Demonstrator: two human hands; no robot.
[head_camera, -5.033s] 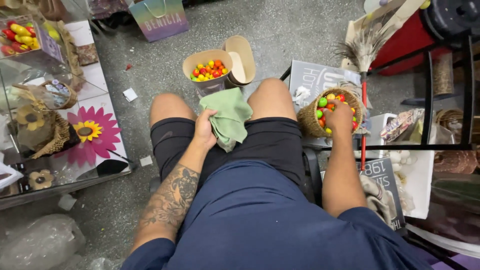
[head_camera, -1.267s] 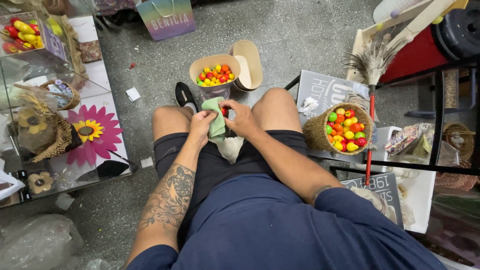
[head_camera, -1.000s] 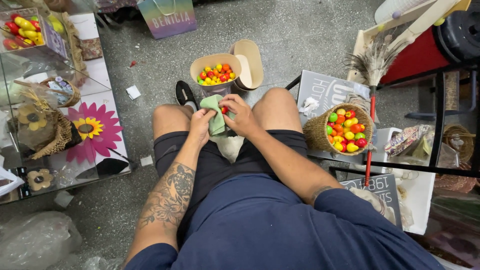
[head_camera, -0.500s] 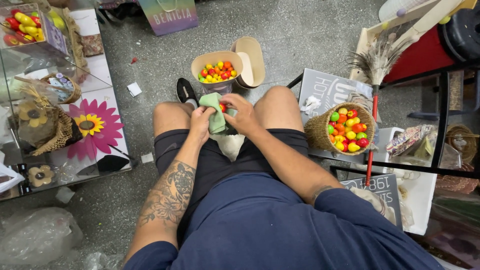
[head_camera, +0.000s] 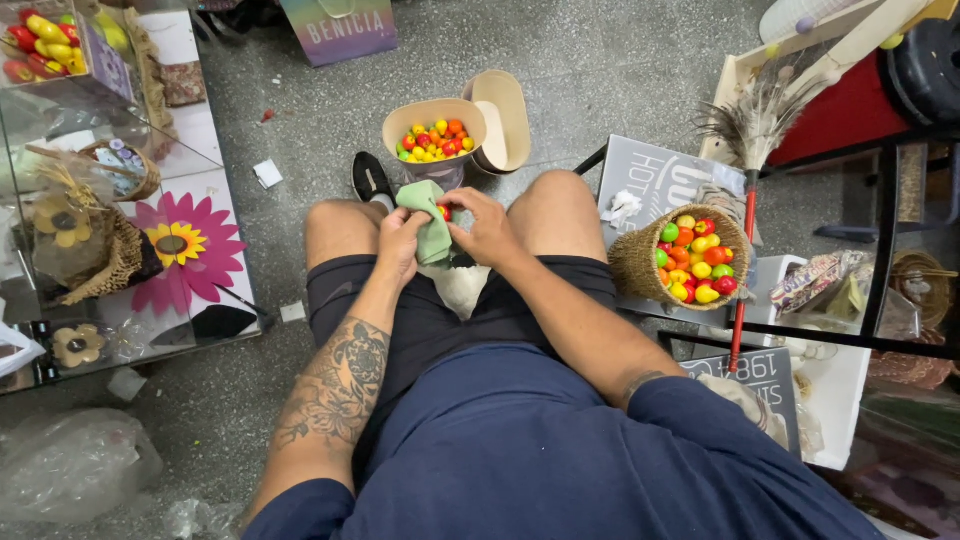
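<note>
green cloth (head_camera: 430, 225) sits bunched in the left hand (head_camera: 401, 243), fingers clenched on it, between the knees. right hand (head_camera: 487, 225), at 3 o'clock, pinches a small red fruit (head_camera: 444, 213) into it, barely shifted since half a second ago; wiping continues.
</note>
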